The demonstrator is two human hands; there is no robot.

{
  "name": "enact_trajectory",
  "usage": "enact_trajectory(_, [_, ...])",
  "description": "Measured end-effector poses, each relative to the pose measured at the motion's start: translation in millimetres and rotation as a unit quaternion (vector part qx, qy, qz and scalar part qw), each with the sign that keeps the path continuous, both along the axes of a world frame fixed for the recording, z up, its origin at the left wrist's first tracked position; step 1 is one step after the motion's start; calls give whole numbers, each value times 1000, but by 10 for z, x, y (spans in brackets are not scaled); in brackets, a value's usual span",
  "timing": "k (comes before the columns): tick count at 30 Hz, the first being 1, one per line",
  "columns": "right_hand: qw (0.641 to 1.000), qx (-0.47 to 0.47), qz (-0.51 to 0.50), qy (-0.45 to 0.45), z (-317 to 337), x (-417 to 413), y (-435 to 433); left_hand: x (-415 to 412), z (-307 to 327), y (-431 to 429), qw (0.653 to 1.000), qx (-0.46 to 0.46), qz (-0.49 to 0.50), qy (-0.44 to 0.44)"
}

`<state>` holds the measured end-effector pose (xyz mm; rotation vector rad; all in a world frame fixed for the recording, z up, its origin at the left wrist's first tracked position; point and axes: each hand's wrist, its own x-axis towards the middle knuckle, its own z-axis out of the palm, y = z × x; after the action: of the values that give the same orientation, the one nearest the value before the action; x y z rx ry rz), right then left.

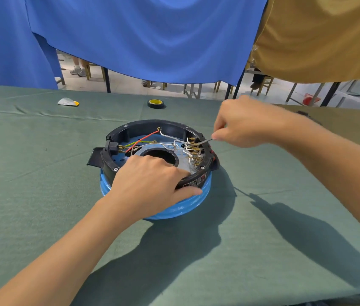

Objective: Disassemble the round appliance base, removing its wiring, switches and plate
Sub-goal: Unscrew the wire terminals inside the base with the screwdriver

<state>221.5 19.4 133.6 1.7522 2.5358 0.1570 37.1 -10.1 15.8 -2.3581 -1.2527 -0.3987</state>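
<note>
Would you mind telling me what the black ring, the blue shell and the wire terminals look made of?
Black ring: matte moulded plastic, probably, with screw bosses. Blue shell: glossy, with bright highlights; plastic or enamelled metal, unclear. Terminals: brass-coloured shiny metal.

No legible text.
A small label (194,183) on the appliance base (174,209) is too blurred to read.

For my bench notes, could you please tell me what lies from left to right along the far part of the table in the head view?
In order: white-and-yellow scrap → roll of tape → right hand, pinching a thin metal tool.
</note>
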Motion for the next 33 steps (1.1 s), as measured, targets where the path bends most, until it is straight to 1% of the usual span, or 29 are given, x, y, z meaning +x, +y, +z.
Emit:
enact_trajectory(2, [1000,5,21,12,80,125,6,-51,15,49,1000,-7,-20,3])
enact_trajectory(4, [999,-13,32,20,120,217,-6,-142,53,118,998,-39,-50,-2])
enact_trajectory(6, [999,-19,39,12,105,282,-1,-259,163,200,992,-102,-65,32])
enact_trajectory(8, [999,-8,46,8,59,319,14,-341,277,244,979,-189,-61,40])
enact_trajectory(9, [999,-3,49,10,38,327,20,-340,303,243,977,-205,-50,40])
enact_trajectory(10, [999,3,51,11,21,330,26,-301,314,228,982,-185,-31,37])
enact_trajectory(12, [998,14,55,11,6,321,36,-152,290,140,993,-112,42,20])
enact_trajectory(14, [998,25,60,13,4,313,45,2,191,62,991,-60,111,-37])
enact_trajectory(16, [997,31,68,14,6,313,41,77,53,41,986,-7,150,-68])
enact_trajectory(19, [996,29,79,34,17,293,30,58,-21,45,983,49,151,-92])
enact_trajectory(22, [994,24,99,29,25,220,39,68,-93,45,985,57,118,-113])
enact_trajectory(26, [994,17,105,-13,39,128,79,66,-154,63,984,90,92,-120])
enact_trajectory(33, [992,2,105,-75,147,-18,119,56,-106,53,982,110,106,-113])
